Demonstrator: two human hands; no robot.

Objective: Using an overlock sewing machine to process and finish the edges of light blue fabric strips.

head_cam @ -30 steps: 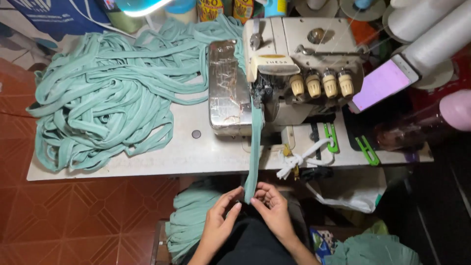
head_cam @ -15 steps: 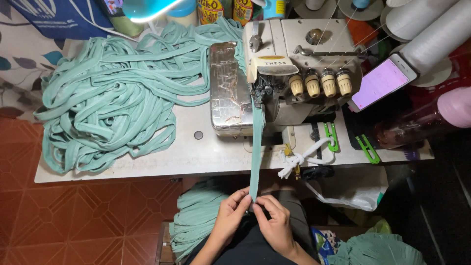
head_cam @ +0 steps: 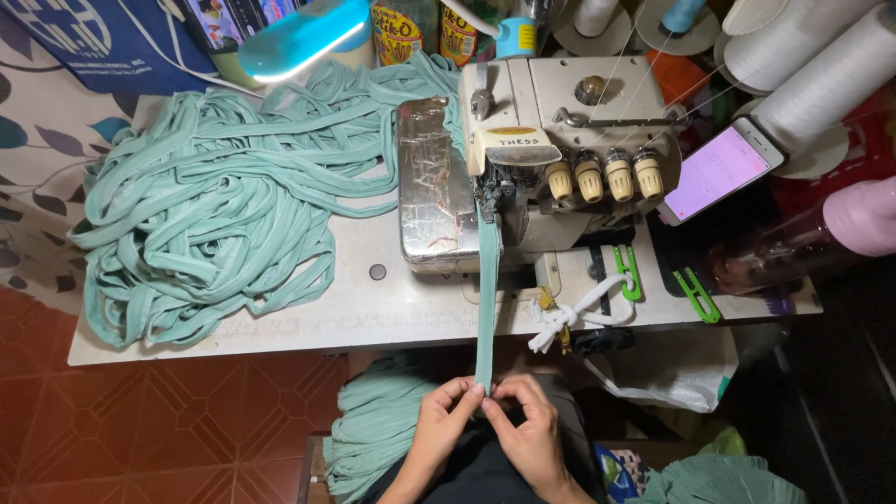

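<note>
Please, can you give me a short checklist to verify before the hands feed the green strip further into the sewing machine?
1. Both hands on strip: left hand and right hand pinch its lower end: ok.
2. Strip straight up to sewing machine: ok.
3. Strip under presser foot: cannot tell.
4. Fingers away from needle: ok.
5. Sewn pile resting on table: ok.
6. Thread cones threaded: cannot tell.

— Holding what?
— Teal fabric strip (head_cam: pixel 486 308), pinched at its lower end by left hand (head_cam: pixel 441 431) and right hand (head_cam: pixel 529 429), fingertips touching.
— Running where?
— Straight up into the sewing machine (head_cam: pixel 523 159) on the surface (head_cam: pixel 392 308).
— Beside it?
— Heaped teal strips (head_cam: pixel 205 215), left of the machine; phone (head_cam: pixel 723 168), 2 green clips (head_cam: pixel 663 285) right.
</note>
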